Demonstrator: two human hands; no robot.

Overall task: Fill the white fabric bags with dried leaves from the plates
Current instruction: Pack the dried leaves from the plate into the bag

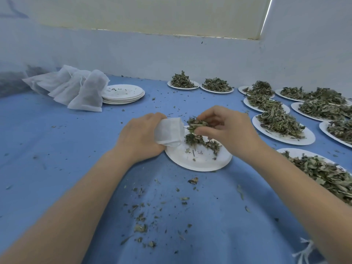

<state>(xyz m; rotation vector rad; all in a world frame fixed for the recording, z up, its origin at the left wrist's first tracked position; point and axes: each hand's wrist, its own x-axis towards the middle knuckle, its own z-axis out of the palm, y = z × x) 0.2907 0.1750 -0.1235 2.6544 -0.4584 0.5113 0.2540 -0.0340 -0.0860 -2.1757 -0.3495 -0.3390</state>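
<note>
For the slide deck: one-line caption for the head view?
Left hand holds white bag open; right hand pinches dried leaves over plate.

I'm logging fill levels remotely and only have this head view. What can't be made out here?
- How full the white bag is: its fabric and the left hand hide the inside.
- Right hand fingertips: buried in the pinched leaves.
- Contents of the bag pile far left: fabric hides them.
- Plates at the right edge: cut off by the frame.
</note>
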